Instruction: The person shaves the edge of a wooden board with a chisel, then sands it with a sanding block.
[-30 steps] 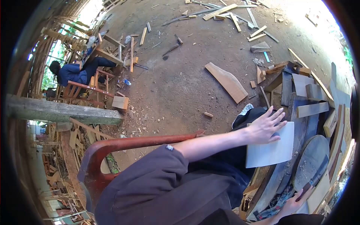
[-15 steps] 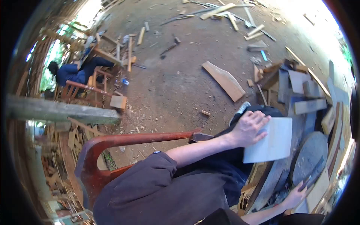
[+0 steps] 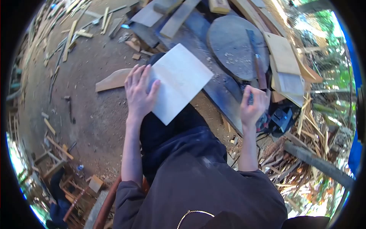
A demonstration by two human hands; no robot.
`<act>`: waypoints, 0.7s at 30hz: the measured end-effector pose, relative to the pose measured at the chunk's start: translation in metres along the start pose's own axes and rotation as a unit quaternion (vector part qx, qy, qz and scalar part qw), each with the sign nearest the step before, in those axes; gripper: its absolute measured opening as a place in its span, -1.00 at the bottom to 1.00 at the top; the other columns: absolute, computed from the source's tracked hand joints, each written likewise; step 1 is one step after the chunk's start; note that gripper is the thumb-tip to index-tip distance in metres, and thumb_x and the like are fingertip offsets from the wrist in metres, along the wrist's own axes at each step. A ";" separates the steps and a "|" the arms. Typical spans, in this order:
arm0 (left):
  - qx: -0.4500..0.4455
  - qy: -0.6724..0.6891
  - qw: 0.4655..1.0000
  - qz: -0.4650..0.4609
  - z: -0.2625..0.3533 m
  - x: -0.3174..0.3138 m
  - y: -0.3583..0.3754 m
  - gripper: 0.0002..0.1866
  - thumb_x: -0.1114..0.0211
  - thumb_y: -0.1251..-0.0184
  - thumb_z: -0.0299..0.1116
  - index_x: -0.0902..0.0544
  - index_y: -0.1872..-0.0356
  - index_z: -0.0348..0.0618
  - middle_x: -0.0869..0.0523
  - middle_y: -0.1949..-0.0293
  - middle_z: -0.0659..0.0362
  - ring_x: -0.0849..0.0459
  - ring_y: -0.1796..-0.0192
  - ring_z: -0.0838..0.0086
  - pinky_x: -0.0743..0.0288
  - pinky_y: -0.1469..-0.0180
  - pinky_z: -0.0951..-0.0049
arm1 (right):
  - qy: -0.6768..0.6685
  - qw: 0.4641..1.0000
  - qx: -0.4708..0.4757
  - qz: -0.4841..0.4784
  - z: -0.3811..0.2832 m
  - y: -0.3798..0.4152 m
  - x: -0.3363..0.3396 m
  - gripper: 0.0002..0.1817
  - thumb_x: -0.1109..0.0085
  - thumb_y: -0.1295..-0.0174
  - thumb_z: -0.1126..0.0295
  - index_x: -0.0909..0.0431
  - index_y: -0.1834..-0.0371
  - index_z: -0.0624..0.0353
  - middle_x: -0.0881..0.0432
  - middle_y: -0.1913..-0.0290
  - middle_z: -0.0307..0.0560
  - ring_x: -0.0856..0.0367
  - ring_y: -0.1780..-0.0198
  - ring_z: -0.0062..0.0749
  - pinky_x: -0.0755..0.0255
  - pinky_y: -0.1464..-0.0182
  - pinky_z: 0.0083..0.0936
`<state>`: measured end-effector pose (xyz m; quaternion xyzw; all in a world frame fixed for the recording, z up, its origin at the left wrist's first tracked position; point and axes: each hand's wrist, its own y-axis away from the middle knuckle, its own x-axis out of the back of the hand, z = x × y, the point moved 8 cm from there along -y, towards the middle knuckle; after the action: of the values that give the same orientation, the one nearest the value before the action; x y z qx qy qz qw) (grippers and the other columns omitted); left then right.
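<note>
A pale, nearly square wooden board (image 3: 181, 82) lies across my lap. My left hand (image 3: 139, 91) grips its left edge, thumb on the upper face, with the other fingers along the edge. To the right, my right hand (image 3: 253, 105) is raised and closed, fingers curled to the thumb; whatever it holds, if anything, is too small to make out. Just beyond it, a tool with a brown wooden handle (image 3: 260, 72) and a long dark blade rests on a round grey slab (image 3: 232, 47), which carries some wood chips.
A curved-edge plank (image 3: 112, 79) lies on the dirt floor at left. A workbench (image 3: 198, 28) holds offcuts. Stacked pale boards (image 3: 282, 53) stand right of the slab. Wood strips (image 3: 289, 160) heap at the right. Another person (image 3: 57, 206) is at lower left beside a wooden chair frame.
My view has swung to the right, toward the bench. My right hand has come away from the slab and the tool there. My left hand stays on the board.
</note>
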<state>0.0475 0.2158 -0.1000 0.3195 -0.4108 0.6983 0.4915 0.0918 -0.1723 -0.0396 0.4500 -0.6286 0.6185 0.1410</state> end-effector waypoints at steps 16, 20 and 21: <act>0.217 0.001 0.968 0.125 -0.005 0.027 0.017 -0.20 -0.44 -0.55 0.07 -0.45 -0.58 -0.28 -0.54 -0.50 -0.15 -0.40 -0.62 -0.13 -0.23 -0.67 -0.07 | 0.093 0.969 0.034 -0.225 -0.017 0.011 -0.043 -0.65 -0.31 -0.52 0.25 -0.75 -0.26 0.14 -0.67 -0.03 -0.16 -0.54 -0.16 -0.24 -0.24 -0.29 -0.12; 0.351 0.261 0.899 -0.025 -0.004 -0.012 0.065 -0.21 -0.55 -0.46 0.04 -0.55 -0.47 -0.39 -0.78 -0.23 -0.18 -0.74 -0.33 -0.05 -0.49 -0.51 0.01 | -0.043 0.976 -0.066 -0.203 -0.020 -0.001 -0.042 -0.74 -0.11 -0.68 0.34 -0.70 -0.14 0.28 -0.76 0.03 0.00 -0.66 -0.03 -0.14 -0.43 -0.17 -0.09; 0.352 0.263 0.898 -0.024 -0.007 -0.017 0.066 -0.21 -0.55 -0.46 0.04 -0.55 -0.47 -0.39 -0.78 -0.23 -0.18 -0.74 -0.33 -0.05 -0.49 -0.51 0.01 | -0.145 0.960 -0.147 -0.190 -0.012 0.000 -0.045 -0.72 -0.05 -0.73 0.34 -0.67 -0.15 0.33 -0.79 0.06 0.03 -0.72 0.07 -0.13 -0.53 -0.09 -0.11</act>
<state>-0.0103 0.2033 -0.1347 0.2859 0.0135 0.8439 0.4538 0.1125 -0.1438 -0.0703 0.6203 -0.6293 0.4090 0.2280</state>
